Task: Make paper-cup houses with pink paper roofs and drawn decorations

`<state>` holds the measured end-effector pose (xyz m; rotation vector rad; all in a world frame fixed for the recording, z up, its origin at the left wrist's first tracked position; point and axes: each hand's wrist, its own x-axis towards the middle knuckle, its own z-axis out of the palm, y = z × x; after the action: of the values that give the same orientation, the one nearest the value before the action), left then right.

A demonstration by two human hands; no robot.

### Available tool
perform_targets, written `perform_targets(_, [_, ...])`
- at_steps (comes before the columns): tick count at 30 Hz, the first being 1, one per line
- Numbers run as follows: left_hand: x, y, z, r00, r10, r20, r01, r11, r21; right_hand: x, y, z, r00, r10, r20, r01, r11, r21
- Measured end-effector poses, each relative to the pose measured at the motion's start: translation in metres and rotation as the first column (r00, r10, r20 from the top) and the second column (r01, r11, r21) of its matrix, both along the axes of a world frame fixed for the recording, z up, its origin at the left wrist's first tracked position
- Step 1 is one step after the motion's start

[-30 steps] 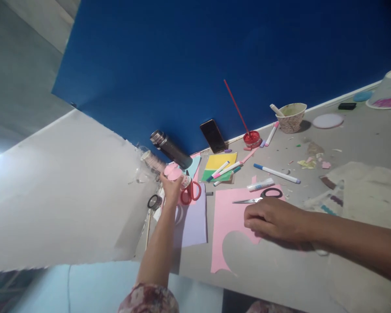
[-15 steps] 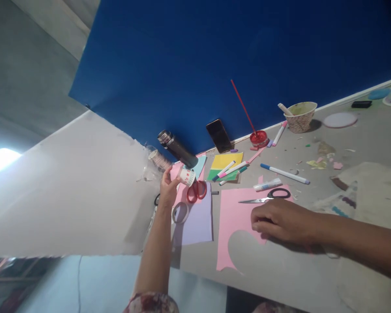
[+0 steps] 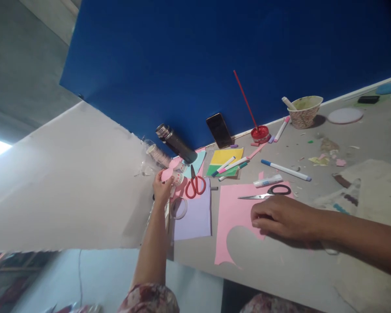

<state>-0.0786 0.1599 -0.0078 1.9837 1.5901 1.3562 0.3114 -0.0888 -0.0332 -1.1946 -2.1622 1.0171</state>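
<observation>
My left hand (image 3: 162,190) is raised at the table's left edge, fingers closed round a small white patterned cup (image 3: 176,176) with a pink paper shape on it. Red-handled scissors (image 3: 193,184) lie just right of it on a lilac sheet (image 3: 195,217), and a tape ring (image 3: 179,208) lies below. My right hand (image 3: 280,217) rests palm down on a pink sheet (image 3: 234,213) with a curved cut-out, fingers curled against the paper. Black-handled scissors (image 3: 267,192) and a glue tube (image 3: 267,181) lie just above that hand.
A dark flask (image 3: 176,143), a phone (image 3: 219,129) leaning on the blue backdrop (image 3: 215,56), a red paint pot with a stick (image 3: 260,131), a paper bowl (image 3: 304,111), several markers and coloured sheets (image 3: 223,163) crowd the back. A big grey sheet (image 3: 61,187) hangs left. Cloth (image 3: 371,191) lies right.
My left hand turned the small cup and drew it slightly back towards me, the pink shape now facing up. My right hand stayed on the pink sheet. The camera shifted a little.
</observation>
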Motion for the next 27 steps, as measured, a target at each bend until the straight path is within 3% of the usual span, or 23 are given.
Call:
perform_targets(19, [0.012,0.017,-0.022,0.974,-0.035,-0.223,0.031,0.999,-0.02,0.0,-0.001,0.002,1.0,-0.006,0.03,0.006,1.0,-0.011])
perform_targets(27, [0.003,-0.003,-0.013,0.929,-0.062,-0.366,0.113,0.986,0.12,0.0,-0.002,0.003,1.0,0.0,0.022,0.0,1.0,-0.006])
